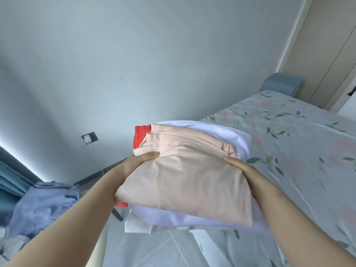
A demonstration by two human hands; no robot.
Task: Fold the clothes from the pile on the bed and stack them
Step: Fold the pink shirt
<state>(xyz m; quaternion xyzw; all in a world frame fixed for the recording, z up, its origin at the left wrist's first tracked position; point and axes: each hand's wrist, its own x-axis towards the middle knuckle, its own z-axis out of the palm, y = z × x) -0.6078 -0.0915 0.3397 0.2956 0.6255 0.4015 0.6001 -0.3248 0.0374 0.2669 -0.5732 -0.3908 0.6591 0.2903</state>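
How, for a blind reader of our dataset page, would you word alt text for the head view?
A person's left hand and right hand hold up a stack of folded clothes, peach garment over red garment and white garment, beside a floral-sheeted bed. A crumpled blue garment lies lower left.

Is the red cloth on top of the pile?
No, the pink cloth lies on top; the red cloth peeks out beneath it.

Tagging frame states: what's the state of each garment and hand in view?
peach garment, folded, on top
white garment, folded, under the other two
red garment, folded, between them, edges showing
left hand, grips all three, thumb on peach garment
right hand, grips all three, thumb on peach garment
blue garment, unfolded, crumpled, apart at left
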